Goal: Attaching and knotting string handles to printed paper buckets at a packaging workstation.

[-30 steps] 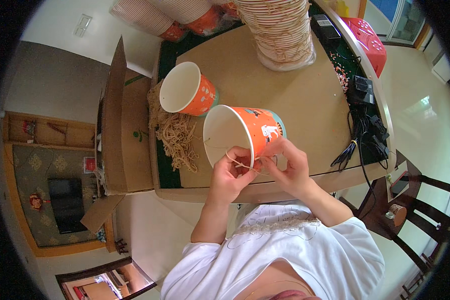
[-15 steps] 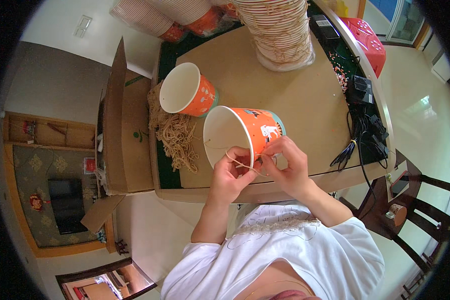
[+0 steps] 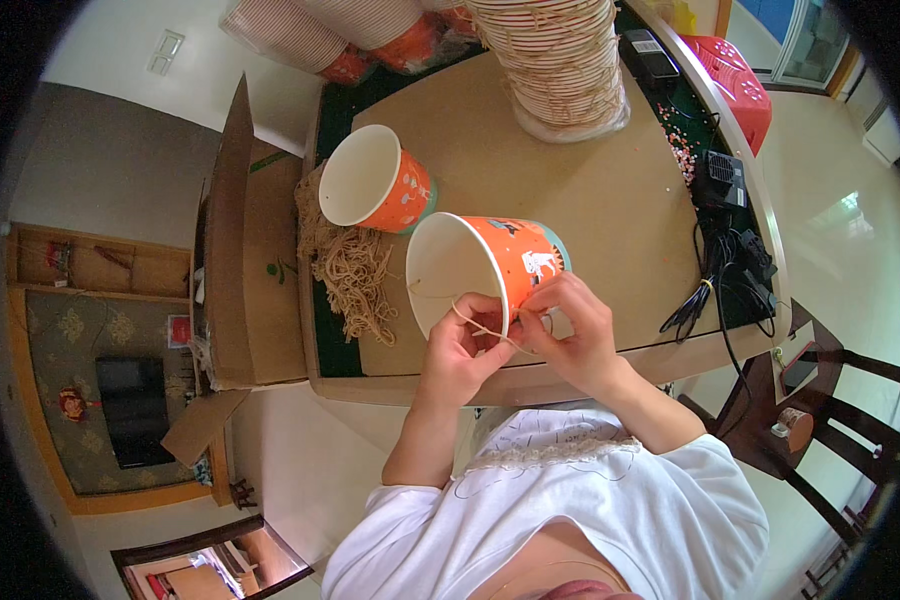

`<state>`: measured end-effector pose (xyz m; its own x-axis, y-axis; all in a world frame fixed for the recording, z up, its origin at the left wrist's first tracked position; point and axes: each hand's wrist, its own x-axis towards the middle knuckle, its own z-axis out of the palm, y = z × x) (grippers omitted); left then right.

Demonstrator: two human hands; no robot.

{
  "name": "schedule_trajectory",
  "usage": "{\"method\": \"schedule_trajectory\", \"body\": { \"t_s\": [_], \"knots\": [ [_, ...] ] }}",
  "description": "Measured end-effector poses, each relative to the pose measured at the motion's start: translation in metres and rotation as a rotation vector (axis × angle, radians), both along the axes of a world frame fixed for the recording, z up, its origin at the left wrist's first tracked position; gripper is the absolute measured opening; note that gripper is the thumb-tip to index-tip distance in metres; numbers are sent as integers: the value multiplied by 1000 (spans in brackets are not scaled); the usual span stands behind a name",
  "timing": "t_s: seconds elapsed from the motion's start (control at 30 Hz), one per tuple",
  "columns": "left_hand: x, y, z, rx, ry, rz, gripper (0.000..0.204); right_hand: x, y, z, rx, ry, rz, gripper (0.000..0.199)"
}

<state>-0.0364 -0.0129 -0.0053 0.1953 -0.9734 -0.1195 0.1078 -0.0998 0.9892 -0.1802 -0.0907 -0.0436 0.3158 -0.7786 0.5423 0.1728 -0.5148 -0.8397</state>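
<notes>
I'm seeing the orange paper bucket (image 3: 490, 268) lying tipped at frame centre, its long axis running from the mouth at left toward upper right, directly above both hands. My left hand (image 3: 462, 350) is pinching the rim; my right hand (image 3: 570, 335) is closing on the pale string (image 3: 485, 325) there.

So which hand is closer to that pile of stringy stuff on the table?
The left hand. It grips the near rim of the tipped orange bucket, just right of the string pile. The right hand is on the bucket's far side, further from the pile.
</notes>
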Motion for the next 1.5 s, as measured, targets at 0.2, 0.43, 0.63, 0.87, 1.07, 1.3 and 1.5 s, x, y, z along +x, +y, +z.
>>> {"method": "schedule_trajectory", "body": {
  "t_s": [0.2, 0.43, 0.63, 0.87, 1.07, 1.3, 1.5],
  "knots": [
    [1, 1, 0, 18, -68, -66, 36, -2, -1, 2, -5, 26, 6, 19],
    [-1, -4, 1, -42, -374, -55, 20, -4, -4, 2, -14, 68, 2, 20],
    [-6, -9, 4, -68, -536, 1, 13, -4, -2, 5, 99, 100, 49, 16],
    [-9, -14, 4, -43, -227, 86, 18, -4, -2, -3, 236, 71, 96, 15],
    [-7, -18, -4, -39, -70, 26, 16, -10, -7, 15, 107, 174, 35, 14],
    [-11, -22, -10, -69, -203, -83, 8, -25, -25, 34, -36, 366, 7, 15],
    [-13, -27, -3, 48, -93, -113, 9, -37, -38, 51, -167, 559, 29, 12]
  ]
}}
